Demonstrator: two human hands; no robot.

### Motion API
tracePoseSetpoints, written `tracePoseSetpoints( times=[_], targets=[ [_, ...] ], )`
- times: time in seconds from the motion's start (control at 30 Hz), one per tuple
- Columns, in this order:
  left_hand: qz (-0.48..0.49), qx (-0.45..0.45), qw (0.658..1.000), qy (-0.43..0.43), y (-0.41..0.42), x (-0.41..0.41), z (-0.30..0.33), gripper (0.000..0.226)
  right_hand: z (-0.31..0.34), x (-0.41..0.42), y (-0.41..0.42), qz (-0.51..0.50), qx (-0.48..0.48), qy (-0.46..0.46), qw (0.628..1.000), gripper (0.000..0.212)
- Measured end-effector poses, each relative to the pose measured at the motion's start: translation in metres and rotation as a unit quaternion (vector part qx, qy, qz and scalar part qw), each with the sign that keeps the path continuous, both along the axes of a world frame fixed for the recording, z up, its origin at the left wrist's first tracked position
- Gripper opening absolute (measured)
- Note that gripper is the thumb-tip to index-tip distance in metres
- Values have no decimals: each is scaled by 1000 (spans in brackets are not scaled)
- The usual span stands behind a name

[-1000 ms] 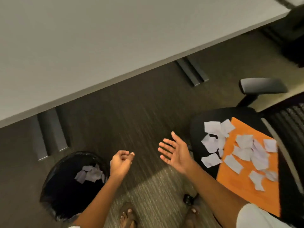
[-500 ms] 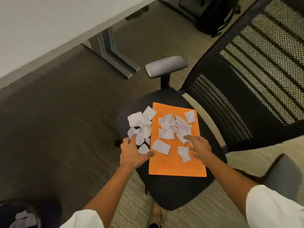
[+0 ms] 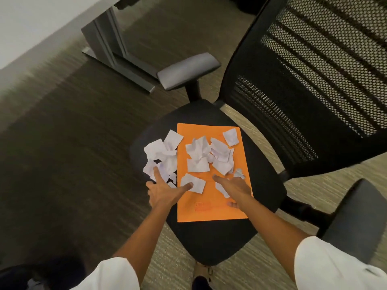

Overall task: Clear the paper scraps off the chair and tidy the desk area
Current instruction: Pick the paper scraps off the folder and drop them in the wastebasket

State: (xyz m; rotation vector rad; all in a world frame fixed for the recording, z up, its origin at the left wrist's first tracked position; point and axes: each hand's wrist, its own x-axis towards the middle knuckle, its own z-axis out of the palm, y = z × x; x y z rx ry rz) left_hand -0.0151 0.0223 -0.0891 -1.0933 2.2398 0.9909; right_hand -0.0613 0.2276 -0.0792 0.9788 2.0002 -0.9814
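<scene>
Brown-grey carpet [image 3: 73, 132] runs under a pale bench [image 3: 31, 24] on grey steel legs. A black mesh-backed office chair [image 3: 209, 243] stands beside it. On the chair seat lies an orange envelope [image 3: 211, 212]; its faint printed stamp is too blurred to read. White paper scraps [image 3: 198, 152] lie across the envelope and the seat left of it. The left hand [image 3: 165, 194] has fingers spread on scraps; the right hand [image 3: 236, 188] lies flat, fingers apart, gripping nothing.

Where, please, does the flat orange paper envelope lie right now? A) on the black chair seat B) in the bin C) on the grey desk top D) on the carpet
A: the flat orange paper envelope lies flat on the black chair seat, with white paper scraps scattered over it.
</scene>
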Motion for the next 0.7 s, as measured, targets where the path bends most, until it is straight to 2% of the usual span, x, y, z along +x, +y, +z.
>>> tracePoseSetpoints(
  times=[0.2, 0.33, 0.43, 0.6, 0.7],
  targets=[
    [-28, -33, 999, 3, 12, -3, -3, 135, -7, 2, -9, 126, 67, 63, 988, 94],
    [-35, -32, 999, 16, 11, -1, -3, 119, -10, 8, -17, 205, 99, 81, 970, 98],
    [-32, -27, 998, 37, 8, 3, -4, 106, -15, 15, -23, 221, 107, 113, 963, 77],
    [-25, -19, 996, 78, -3, 9, -6, 93, -25, 21, -21, 171, 107, 166, 965, 33],
    [-13, -15, 996, 90, -10, 12, -4, 81, -29, 26, -14, 122, 86, 192, 970, 17]
  ],
)
